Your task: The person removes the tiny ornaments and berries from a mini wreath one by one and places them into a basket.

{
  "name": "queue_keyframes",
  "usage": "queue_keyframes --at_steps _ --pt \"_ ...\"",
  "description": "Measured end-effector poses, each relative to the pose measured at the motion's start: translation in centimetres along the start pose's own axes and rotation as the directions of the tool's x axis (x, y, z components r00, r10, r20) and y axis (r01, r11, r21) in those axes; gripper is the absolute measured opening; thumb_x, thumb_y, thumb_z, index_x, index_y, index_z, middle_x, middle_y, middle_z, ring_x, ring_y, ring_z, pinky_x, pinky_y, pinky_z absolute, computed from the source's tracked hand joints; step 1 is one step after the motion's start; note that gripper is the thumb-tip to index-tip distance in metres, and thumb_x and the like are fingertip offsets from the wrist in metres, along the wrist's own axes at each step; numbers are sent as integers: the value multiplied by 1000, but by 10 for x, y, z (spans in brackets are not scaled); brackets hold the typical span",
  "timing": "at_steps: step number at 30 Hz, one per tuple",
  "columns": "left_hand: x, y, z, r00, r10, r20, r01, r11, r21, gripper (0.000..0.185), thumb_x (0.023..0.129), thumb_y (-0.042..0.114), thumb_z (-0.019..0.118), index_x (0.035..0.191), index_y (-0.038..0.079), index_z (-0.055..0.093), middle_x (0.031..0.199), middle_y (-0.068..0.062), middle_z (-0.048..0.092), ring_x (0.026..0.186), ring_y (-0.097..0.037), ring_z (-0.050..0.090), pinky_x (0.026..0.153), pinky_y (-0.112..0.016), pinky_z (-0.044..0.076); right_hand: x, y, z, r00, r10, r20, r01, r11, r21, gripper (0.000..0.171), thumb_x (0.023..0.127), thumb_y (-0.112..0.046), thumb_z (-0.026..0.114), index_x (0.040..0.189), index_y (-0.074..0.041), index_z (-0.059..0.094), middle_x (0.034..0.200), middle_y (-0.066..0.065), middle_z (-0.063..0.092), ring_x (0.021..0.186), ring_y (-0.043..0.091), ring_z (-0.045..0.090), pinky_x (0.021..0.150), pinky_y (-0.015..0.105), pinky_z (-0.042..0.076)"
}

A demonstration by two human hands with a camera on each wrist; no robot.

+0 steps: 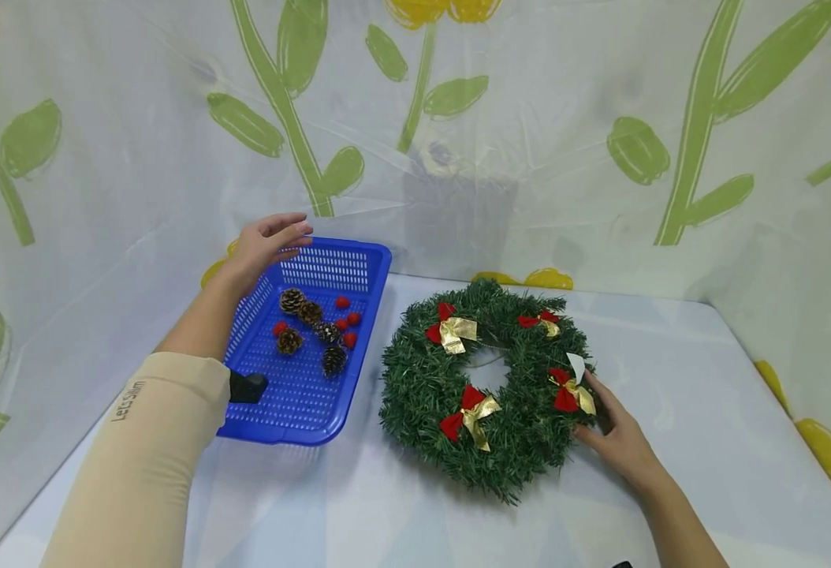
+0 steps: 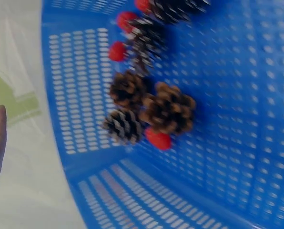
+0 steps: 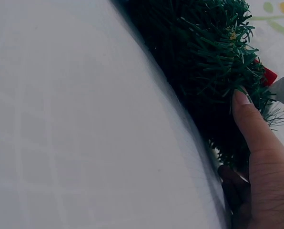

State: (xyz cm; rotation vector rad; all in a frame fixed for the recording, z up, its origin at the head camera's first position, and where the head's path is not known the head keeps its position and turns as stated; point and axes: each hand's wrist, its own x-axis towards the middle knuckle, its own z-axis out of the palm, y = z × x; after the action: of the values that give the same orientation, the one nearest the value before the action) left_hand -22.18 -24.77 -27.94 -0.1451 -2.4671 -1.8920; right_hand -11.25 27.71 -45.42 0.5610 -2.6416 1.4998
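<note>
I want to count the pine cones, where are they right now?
In the head view the pine cones lie inside the blue basket on the table's left side, mixed with small red balls, just left of the green wreath.

A: What crowds the blue basket [image 1: 302, 394]?

B: Pine cones [image 1: 311, 325] and red berries [image 1: 348, 319] fill its far half; the near half is bare mesh. The left hand [image 1: 265, 244] hovers over its far left corner.

A: And right of the basket?

B: The wreath [image 1: 482, 386] lies just beside it, leaving a narrow strip of table [image 1: 706, 410]. The right hand [image 1: 617, 438] rests against the wreath's outer edge; beyond that, open tabletop.
</note>
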Motion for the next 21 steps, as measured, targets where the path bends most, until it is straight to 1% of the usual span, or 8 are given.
queue_keyframes --at_steps 3,5,6,7,11,12,18,21 --pt "1 9 2 999 33 -34 -34 998 -46 57 96 33 55 141 1 41 131 -11 57 111 -13 60 107 -43 36 1 -1 -1 1000 11 2 -11 1000 -11 88 82 0 68 153 -16 17 151 31 17 139 26 20 97 -2 21" --pt "1 14 3 998 42 -44 -45 996 -75 57 95 32 57 141 1 42 128 -8 59 108 -11 61 108 -44 35 1 -2 -1 1000 21 5 -21 1000 -19 88 82 -1 68 153 -17 17 151 31 18 138 27 20 96 -2 21" --pt "1 17 3 998 49 -49 -53 996 -69 58 95 33 57 141 1 42 128 -8 59 107 -10 61 108 -44 35 1 -2 -1 1000 24 5 -24 1000 -21 88 82 -1 68 153 -17 17 151 31 18 138 27 20 96 -2 21" --pt "1 19 4 997 53 -53 -57 996 -75 58 94 33 57 141 2 42 128 -8 59 107 -9 61 108 -43 35 1 -2 -1 1000 26 6 -26 999 -20 88 83 -2 68 153 -17 17 151 30 18 138 25 20 96 -2 21" --pt "1 29 10 995 76 -58 -82 991 -102 57 94 33 58 140 3 43 136 -16 52 106 -10 62 107 -41 36 0 0 -1 1000 28 8 -28 999 -15 88 83 -2 68 153 -18 17 151 30 17 137 9 21 96 -2 22" --pt "0 31 12 995 81 -55 -86 990 -109 57 93 33 59 140 4 44 136 -15 53 107 -10 62 107 -40 37 -1 0 -2 1000 29 8 -29 999 -16 89 83 -2 68 153 -18 16 151 30 17 136 5 21 96 -2 22" --pt "-5 44 23 989 145 -15 -145 977 -158 55 94 30 58 140 4 44 133 -12 55 109 -12 60 108 -38 37 -4 3 -1 1000 25 8 -25 1000 5 88 83 -2 68 153 -17 17 151 30 17 133 -4 21 96 -2 22" --pt "-8 52 29 982 188 -7 -187 970 -155 53 94 28 58 140 4 44 129 -9 59 107 -10 61 108 -39 37 -4 5 1 1000 20 16 -21 1000 24 87 84 -1 67 153 -16 16 151 30 16 133 -4 21 96 -2 22"
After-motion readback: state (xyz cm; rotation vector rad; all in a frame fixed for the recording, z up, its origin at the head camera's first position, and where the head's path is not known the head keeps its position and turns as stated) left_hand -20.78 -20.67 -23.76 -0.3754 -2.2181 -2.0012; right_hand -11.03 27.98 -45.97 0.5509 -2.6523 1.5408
